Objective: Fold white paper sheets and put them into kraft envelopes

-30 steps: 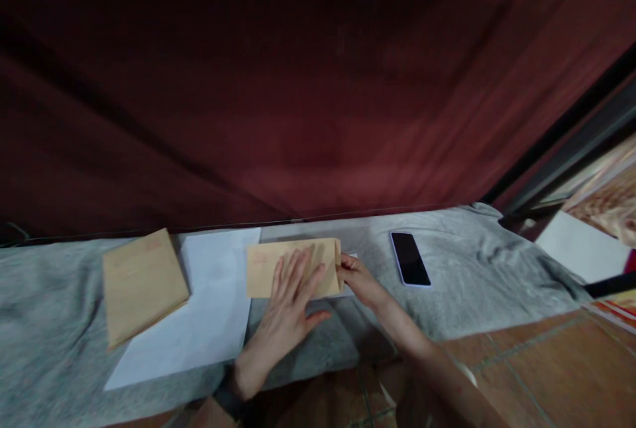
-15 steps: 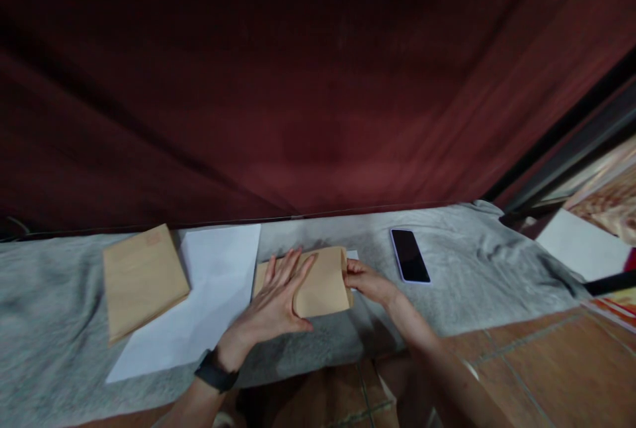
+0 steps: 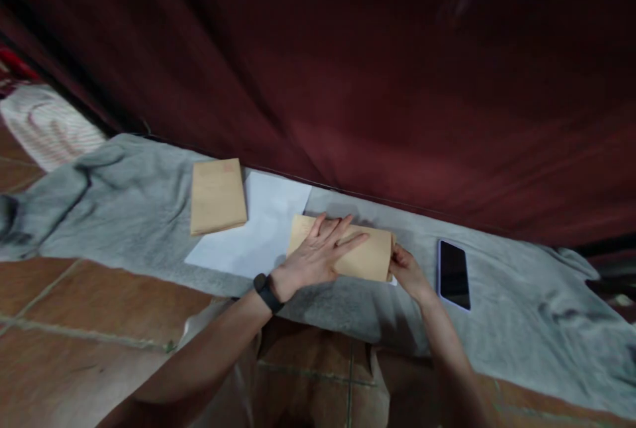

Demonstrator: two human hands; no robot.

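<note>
While the left hand lies flat, fingers spread, on the brown envelope, the right hand pinches that envelope's right end, where a sliver of white paper shows just under the edge; whether this sheet is inside the envelope or merely beneath it cannot be told. The envelope rests on the grey cloth, which is spread over the tiled floor along the foot of a dark red curtain. Just left of the envelope, touching or slightly under its left corner, lies a white sheet; further left, on that sheet's far corner, sits a stack of brown envelopes. Right of the envelope, close to the right hand but apart from it, a phone lies face up. Risks, as judged: the cloth is soft and rumpled, so downward pressure from the flat palm may crease the envelope instead of flattening it. If the pinch at the right end pulls while the left palm pins, the paper edge may tear or buckle. A sideways sweep of the right wrist may knock the phone. Sliding the envelope left may drag the white sheet with it and disturb the stack.
</note>
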